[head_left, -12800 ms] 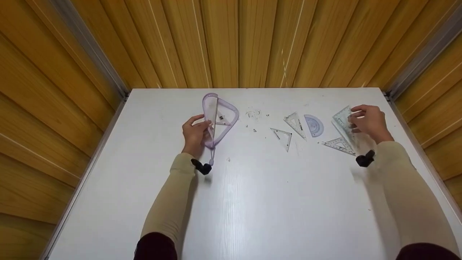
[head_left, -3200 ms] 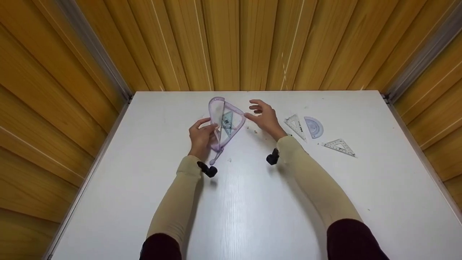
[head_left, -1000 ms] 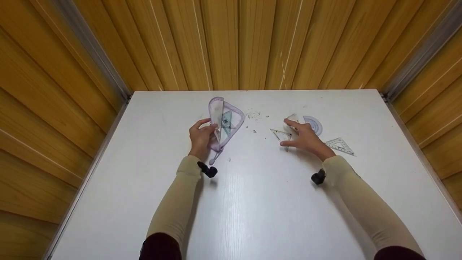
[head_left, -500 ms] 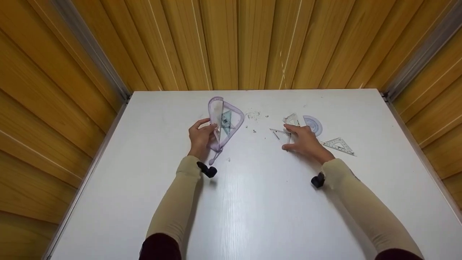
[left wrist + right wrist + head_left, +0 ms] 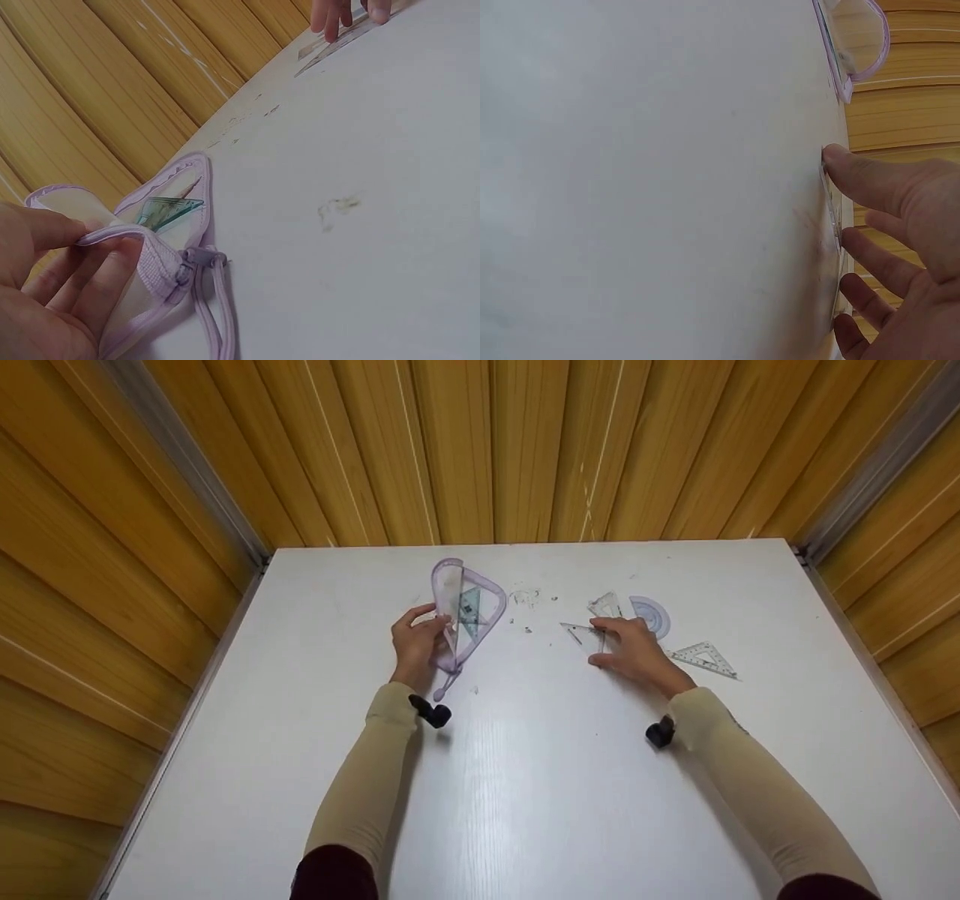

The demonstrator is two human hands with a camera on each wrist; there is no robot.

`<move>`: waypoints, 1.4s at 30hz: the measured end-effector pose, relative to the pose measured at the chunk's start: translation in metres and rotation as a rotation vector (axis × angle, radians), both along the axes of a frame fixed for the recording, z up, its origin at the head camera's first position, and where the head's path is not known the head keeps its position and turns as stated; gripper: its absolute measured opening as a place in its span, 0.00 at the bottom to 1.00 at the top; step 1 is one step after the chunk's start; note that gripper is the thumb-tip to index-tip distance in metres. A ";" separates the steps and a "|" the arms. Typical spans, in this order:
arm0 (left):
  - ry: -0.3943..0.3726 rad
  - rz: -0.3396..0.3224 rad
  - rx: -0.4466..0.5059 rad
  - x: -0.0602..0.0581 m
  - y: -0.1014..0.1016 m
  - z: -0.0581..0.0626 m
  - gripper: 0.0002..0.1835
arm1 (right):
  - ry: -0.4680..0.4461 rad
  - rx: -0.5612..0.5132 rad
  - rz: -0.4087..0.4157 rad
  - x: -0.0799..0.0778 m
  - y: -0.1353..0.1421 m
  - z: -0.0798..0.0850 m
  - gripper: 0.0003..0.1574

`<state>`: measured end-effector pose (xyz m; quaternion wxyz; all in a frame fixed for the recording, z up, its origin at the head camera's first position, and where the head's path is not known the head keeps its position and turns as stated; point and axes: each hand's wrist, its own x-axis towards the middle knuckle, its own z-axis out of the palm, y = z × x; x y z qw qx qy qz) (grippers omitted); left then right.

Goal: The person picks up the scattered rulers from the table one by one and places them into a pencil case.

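My left hand [image 5: 416,649] pinches the edge of a purple-trimmed clear zip pouch [image 5: 448,577], holding its mouth apart. Through the pouch shows a teal set square [image 5: 161,212]. On the right, my right hand [image 5: 637,649] has its thumb and index finger on two edges of a small clear set square [image 5: 579,628], pinching it at the tabletop. Just behind those fingers lies another clear set square [image 5: 602,606], partly covered. A bluish protractor [image 5: 654,616] sits beyond the knuckles, and a third clear set square [image 5: 696,661] lies right of the hand.
Dark scuffs and crumbs [image 5: 526,598] mark the white table [image 5: 525,780] between the hands. Wood-look panels [image 5: 525,450] rise along the back and both sides. The pouch's zip pull [image 5: 206,257] hangs by a cord at its near end.
Earlier my right hand lifted a greenish set square at the right; a teal one later showed in the pouch. The right hand then returned rightward, and its fingers closed on the small clear set square.
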<state>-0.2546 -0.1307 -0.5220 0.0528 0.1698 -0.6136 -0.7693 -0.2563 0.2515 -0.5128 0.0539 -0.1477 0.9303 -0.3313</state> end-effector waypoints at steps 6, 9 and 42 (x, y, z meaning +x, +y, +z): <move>0.017 0.024 0.038 0.000 0.003 0.002 0.23 | -0.007 0.011 0.003 0.001 0.000 0.004 0.43; 0.019 0.027 0.041 0.000 0.004 0.002 0.23 | -0.035 0.025 -0.003 0.000 -0.002 0.006 0.44; 0.000 0.021 0.057 -0.002 0.004 0.000 0.23 | -0.025 -0.063 -0.086 -0.018 -0.004 0.016 0.23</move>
